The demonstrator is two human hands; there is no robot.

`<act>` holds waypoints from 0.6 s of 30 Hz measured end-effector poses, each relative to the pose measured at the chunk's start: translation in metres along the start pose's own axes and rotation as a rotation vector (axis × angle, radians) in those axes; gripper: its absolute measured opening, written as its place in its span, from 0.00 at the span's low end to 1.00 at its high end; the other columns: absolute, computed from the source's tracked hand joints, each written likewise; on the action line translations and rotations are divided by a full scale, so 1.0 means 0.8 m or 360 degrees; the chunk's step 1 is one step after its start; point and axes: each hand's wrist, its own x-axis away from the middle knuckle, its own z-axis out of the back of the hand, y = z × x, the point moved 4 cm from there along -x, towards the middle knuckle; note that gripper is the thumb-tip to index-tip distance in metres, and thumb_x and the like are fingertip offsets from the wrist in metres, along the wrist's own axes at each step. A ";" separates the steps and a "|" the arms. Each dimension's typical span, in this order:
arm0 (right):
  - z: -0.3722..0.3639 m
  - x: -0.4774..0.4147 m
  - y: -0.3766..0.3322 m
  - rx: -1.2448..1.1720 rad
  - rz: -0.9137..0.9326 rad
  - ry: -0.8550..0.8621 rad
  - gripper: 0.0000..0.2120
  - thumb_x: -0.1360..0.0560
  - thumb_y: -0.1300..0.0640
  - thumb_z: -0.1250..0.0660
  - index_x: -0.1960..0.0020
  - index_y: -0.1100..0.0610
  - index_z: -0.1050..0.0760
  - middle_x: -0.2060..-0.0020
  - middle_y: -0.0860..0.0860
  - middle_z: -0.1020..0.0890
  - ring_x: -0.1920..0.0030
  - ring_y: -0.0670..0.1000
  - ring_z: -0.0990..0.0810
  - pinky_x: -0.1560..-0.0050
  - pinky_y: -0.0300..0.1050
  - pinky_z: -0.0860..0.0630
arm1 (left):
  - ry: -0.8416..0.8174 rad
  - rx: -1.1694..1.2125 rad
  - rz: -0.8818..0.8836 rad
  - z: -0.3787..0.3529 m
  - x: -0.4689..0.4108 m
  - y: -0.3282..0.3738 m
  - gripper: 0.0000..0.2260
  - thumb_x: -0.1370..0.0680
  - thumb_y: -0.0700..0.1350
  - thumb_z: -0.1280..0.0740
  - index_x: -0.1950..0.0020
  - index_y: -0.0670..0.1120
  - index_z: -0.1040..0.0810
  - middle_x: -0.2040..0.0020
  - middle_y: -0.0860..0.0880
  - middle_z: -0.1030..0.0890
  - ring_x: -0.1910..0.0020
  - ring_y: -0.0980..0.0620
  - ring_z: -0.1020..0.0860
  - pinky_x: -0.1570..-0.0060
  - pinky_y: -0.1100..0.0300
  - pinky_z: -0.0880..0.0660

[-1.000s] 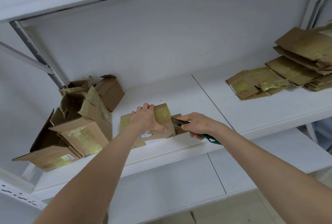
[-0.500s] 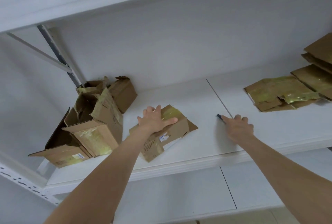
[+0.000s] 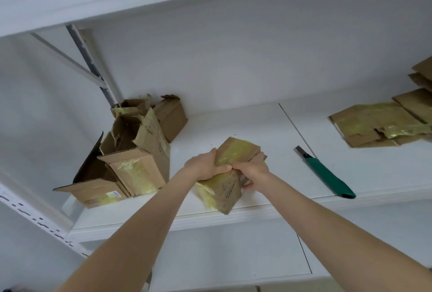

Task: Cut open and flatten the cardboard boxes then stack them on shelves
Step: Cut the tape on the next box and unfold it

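Since the green knife [image 3: 325, 172] is now lying released on the shelf [image 3: 233, 123] right of the hands, the small box [image 3: 224, 187] is being gripped by the left hand [image 3: 205, 167] and right hand [image 3: 253, 171], probably for flattening.

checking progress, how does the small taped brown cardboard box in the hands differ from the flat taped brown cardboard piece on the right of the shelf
The small taped brown cardboard box is bulky, not yet flat; the flat taped brown cardboard piece lies collapsed. The left hand and right hand grip the box; nothing touches the flat piece. Both are brown with yellowish tape.
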 end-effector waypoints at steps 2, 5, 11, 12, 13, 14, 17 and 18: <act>-0.001 0.001 -0.003 0.0009 -0.0050 0.0021 0.28 0.28 0.60 0.25 0.37 0.57 0.40 0.58 0.52 0.26 0.59 0.54 0.22 0.64 0.52 0.21 | -0.0075 0.0219 -0.0057 -0.001 0.001 -0.002 0.32 0.23 0.62 0.35 0.25 0.47 0.39 0.32 0.49 0.27 0.36 0.47 0.27 0.37 0.54 0.30; -0.002 -0.003 -0.005 0.0170 -0.0029 0.0153 0.30 0.28 0.61 0.28 0.32 0.59 0.41 0.59 0.54 0.26 0.62 0.54 0.22 0.61 0.54 0.18 | -0.0071 0.0278 -0.0119 0.000 -0.002 -0.003 0.26 0.23 0.59 0.33 0.29 0.49 0.33 0.36 0.49 0.24 0.40 0.48 0.25 0.40 0.54 0.29; -0.006 -0.012 0.001 0.0328 0.0058 0.0266 0.27 0.28 0.61 0.34 0.32 0.57 0.39 0.56 0.54 0.24 0.58 0.56 0.20 0.56 0.57 0.17 | 0.0187 -0.0034 0.0019 0.006 -0.020 0.001 0.21 0.28 0.60 0.30 0.46 0.45 0.23 0.50 0.47 0.21 0.52 0.47 0.22 0.55 0.55 0.26; -0.006 -0.013 0.001 0.0316 0.0064 0.0273 0.25 0.28 0.61 0.34 0.33 0.56 0.37 0.55 0.54 0.23 0.57 0.57 0.20 0.56 0.58 0.17 | 0.0201 -0.0090 0.0025 0.009 -0.021 0.004 0.20 0.28 0.59 0.30 0.49 0.43 0.23 0.53 0.47 0.22 0.54 0.47 0.23 0.58 0.56 0.27; -0.005 -0.015 0.001 0.0290 0.0069 0.0271 0.24 0.28 0.62 0.35 0.34 0.56 0.36 0.55 0.55 0.23 0.57 0.57 0.20 0.57 0.58 0.17 | 0.0197 -0.0119 0.0026 0.013 -0.022 0.006 0.18 0.27 0.58 0.31 0.51 0.42 0.24 0.55 0.47 0.23 0.56 0.47 0.23 0.60 0.56 0.28; -0.004 -0.015 0.002 0.0264 0.0066 0.0261 0.23 0.28 0.62 0.35 0.35 0.56 0.36 0.54 0.55 0.23 0.56 0.57 0.20 0.57 0.58 0.17 | 0.0175 -0.0112 0.0017 0.016 -0.023 0.007 0.16 0.26 0.56 0.32 0.53 0.42 0.25 0.58 0.47 0.24 0.57 0.47 0.24 0.61 0.57 0.30; 0.000 -0.016 0.005 0.0160 0.0057 0.0211 0.23 0.27 0.65 0.36 0.34 0.55 0.36 0.53 0.55 0.24 0.54 0.58 0.20 0.56 0.58 0.17 | 0.0051 -0.0008 -0.0006 0.022 -0.020 0.010 0.13 0.22 0.51 0.36 0.57 0.42 0.29 0.62 0.48 0.28 0.61 0.47 0.27 0.64 0.58 0.33; 0.001 -0.016 0.006 0.0117 0.0055 0.0190 0.23 0.27 0.66 0.36 0.33 0.55 0.36 0.53 0.55 0.24 0.54 0.58 0.21 0.57 0.58 0.17 | 0.0027 0.0027 -0.0012 0.023 -0.019 0.011 0.13 0.21 0.50 0.37 0.59 0.42 0.30 0.63 0.48 0.29 0.62 0.47 0.28 0.65 0.58 0.34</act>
